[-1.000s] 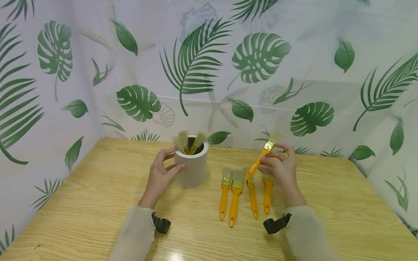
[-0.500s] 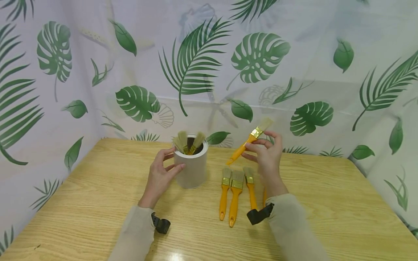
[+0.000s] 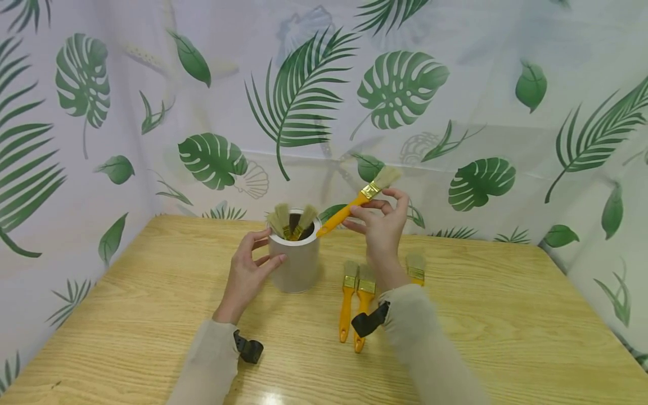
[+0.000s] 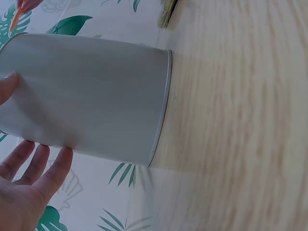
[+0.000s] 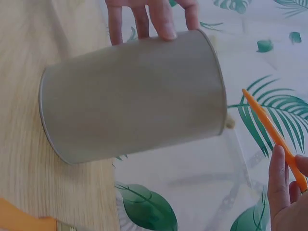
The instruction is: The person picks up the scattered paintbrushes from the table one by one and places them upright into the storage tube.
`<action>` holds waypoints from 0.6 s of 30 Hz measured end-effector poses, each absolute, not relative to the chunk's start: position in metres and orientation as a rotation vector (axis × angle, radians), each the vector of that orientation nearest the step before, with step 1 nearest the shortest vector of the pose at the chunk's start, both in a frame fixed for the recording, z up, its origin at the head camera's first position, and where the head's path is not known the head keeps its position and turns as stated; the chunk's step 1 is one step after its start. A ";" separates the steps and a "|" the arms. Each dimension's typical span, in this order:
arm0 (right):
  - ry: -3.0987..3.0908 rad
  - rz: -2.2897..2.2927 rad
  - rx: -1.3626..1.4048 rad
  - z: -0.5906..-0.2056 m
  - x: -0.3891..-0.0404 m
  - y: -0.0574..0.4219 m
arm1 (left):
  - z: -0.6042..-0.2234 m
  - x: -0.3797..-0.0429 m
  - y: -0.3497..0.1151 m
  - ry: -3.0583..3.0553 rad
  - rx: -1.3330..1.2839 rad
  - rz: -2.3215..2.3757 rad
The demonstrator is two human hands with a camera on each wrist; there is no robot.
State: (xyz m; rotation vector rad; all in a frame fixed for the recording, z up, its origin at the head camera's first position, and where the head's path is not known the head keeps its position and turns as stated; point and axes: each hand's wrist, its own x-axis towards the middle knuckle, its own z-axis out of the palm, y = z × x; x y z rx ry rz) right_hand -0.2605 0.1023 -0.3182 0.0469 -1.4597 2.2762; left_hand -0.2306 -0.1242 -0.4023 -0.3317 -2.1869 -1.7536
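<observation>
On the wooden table, a grey tin can stands upright near the far edge, with the left hand curled round its side, thumb and fingers touching the wall; the left wrist view shows those fingers lying along the can, though most of the palm is cut off at the frame's corner. Three brushes stand inside, bristles up, their handles hidden by the can's wall. Just right of the can and above its rim, the right hand pinches a paintbrush by the middle of its orange handle, tilted with the pale bristles up and right and the handle tip close over the can's mouth. From the right wrist view only the thin handle and a few fingertips show, and the bristles are out of frame. Nearer the person, more brushes lie flat on the table: two side by side are plain, another shows only its bristles and ferrule, and the right sleeve covers whatever lies between them
</observation>
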 end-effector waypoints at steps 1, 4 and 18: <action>-1.455 2.273 0.053 -0.319 -0.261 0.098 | -0.402 -0.230 -0.124 -2.188 -0.331 -1.752; -1.443 2.261 0.079 -0.321 -0.262 0.089 | -0.402 -0.230 -0.124 -2.192 -0.330 -1.746; -1.639 1.989 0.283 -0.334 -0.259 0.065 | -0.402 -0.229 -0.124 -2.184 -0.345 -1.747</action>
